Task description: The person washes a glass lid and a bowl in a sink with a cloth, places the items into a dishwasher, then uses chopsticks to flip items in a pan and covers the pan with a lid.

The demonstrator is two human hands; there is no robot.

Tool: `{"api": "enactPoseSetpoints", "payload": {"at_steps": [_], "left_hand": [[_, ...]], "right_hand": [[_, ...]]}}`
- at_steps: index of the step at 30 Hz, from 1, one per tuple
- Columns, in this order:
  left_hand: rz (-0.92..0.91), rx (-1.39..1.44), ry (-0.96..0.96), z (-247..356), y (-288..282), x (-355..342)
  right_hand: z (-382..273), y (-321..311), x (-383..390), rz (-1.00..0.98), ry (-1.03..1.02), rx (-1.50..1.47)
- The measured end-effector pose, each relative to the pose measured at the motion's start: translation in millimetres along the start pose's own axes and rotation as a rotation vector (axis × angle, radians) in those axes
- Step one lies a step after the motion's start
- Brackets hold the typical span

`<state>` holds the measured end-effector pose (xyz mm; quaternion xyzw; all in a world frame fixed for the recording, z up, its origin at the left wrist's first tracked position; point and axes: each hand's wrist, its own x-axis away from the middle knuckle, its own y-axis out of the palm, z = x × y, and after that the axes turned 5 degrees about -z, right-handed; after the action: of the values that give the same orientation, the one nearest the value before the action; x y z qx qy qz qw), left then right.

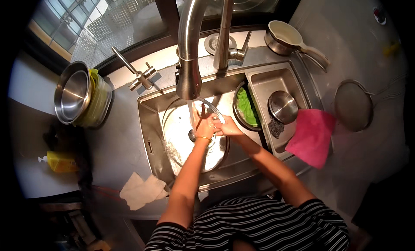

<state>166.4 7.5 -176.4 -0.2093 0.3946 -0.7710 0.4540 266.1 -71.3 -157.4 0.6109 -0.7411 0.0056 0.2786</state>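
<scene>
One round, wide basin point(176, 141) sits in the larger compartment of the sink point(151, 125) under the faucet point(189, 80), its inside glaring bright, suds and reflections hard to separate. I judge the rinsing under way and unfinished: my left hand point(203, 127) and right hand point(229, 127) are close together over it, beside a curved translucent strip point(214, 109), though I cannot tell whether either grips anything. Beside the divider, a round pan point(235, 106) holding something green point(246, 107) is unattended, probably left to do, as is the steel bowl point(283, 107) beyond.
</scene>
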Motion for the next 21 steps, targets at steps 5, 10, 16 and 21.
{"api": "enactPoseSetpoints", "payload": {"at_steps": [5,10,16,21], "left_hand": [[0.305,-0.304,0.116,-80.4,-27.9,-19.8],[0.281,-0.371,0.140,-107.6,-64.0,-20.7],[-0.230,-0.096,-0.338,-197.7,-65.5,-15.8],[-0.314,-0.292,-0.380,-111.6,-73.4,-46.0]], "right_hand": [[6.8,-20.0,15.6,-0.093,0.018,-0.023],[13.7,-46.1,1.1,-0.144,0.007,-0.198],[52.6,-52.0,-18.7,0.076,0.181,-0.172],[146.1,-107.6,-52.8,0.828,0.175,0.726]]}}
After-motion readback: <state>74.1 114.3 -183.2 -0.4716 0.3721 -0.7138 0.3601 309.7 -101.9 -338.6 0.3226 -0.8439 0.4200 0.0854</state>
